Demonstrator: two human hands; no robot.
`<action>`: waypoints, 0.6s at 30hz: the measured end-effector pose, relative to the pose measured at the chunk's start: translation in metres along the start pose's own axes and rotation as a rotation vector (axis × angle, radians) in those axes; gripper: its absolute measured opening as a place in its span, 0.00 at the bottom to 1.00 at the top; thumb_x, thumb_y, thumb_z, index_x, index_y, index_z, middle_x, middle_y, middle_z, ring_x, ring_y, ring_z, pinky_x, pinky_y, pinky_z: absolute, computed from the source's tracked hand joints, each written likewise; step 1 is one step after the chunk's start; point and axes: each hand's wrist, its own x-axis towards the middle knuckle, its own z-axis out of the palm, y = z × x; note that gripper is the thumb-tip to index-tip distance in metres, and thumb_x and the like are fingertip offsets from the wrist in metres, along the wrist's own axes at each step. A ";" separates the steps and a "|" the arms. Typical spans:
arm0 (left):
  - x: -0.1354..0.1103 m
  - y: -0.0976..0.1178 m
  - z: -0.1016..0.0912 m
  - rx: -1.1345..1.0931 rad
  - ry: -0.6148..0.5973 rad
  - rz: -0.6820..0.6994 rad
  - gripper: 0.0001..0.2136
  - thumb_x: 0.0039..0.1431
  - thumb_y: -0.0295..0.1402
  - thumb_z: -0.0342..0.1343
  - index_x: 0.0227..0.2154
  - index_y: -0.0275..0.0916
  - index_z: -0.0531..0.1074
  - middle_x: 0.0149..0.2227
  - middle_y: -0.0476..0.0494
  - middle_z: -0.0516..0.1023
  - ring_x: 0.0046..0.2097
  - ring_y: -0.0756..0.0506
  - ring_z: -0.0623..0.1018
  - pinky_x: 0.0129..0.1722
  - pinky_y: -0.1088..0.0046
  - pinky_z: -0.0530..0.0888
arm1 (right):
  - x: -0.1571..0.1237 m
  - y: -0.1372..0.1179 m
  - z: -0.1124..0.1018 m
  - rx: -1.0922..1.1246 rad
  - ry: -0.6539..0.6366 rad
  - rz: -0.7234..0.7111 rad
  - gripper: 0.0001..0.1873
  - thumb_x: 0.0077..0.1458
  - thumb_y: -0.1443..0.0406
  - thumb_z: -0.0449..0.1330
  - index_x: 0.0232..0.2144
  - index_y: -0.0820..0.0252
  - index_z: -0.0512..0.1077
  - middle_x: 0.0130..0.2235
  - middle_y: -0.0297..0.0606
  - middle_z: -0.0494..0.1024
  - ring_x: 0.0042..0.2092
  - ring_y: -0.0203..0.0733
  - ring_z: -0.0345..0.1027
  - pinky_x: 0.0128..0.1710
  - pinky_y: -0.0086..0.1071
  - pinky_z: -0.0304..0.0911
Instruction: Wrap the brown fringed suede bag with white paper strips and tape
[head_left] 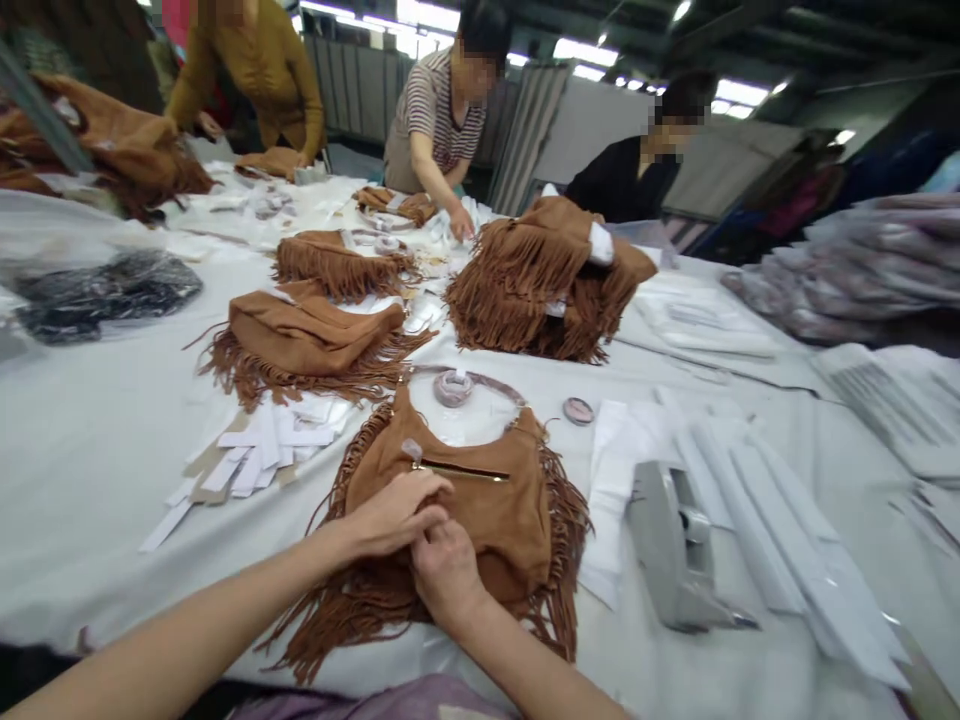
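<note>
A brown suede fringed bag lies flat on the white table right in front of me, its gold zipper across the front and its strap curving beyond it. My left hand rests on the bag's left side with fingers curled, pinching the suede. My right hand sits just below it, fingers closed on the same patch of the bag. A roll of tape lies inside the strap loop.
A grey tape dispenser and white paper sheets lie to the right. White paper strips lie left. More fringed bags and a pile sit further back. Three other people work across the table.
</note>
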 end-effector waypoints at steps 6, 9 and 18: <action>-0.071 0.019 0.030 0.041 0.037 -0.203 0.38 0.53 0.46 0.59 0.62 0.44 0.47 0.50 0.39 0.67 0.49 0.39 0.68 0.51 0.59 0.66 | -0.026 0.051 -0.069 0.121 -0.198 -0.156 0.28 0.48 0.62 0.65 0.50 0.59 0.61 0.43 0.39 0.70 0.44 0.46 0.62 0.43 0.39 0.57; -0.072 0.024 0.030 0.160 -0.001 -0.235 0.35 0.53 0.37 0.62 0.60 0.45 0.50 0.49 0.40 0.67 0.48 0.39 0.68 0.49 0.59 0.67 | -0.049 0.085 -0.092 0.077 -0.209 -0.053 0.31 0.42 0.61 0.70 0.48 0.58 0.63 0.45 0.40 0.69 0.44 0.47 0.61 0.45 0.40 0.57; -0.012 0.084 0.025 0.415 -0.066 -0.228 0.27 0.50 0.38 0.64 0.51 0.38 0.63 0.49 0.37 0.68 0.47 0.37 0.68 0.46 0.57 0.66 | -0.066 0.094 -0.064 0.088 0.025 0.048 0.04 0.57 0.65 0.59 0.32 0.60 0.67 0.36 0.39 0.69 0.38 0.43 0.60 0.40 0.36 0.55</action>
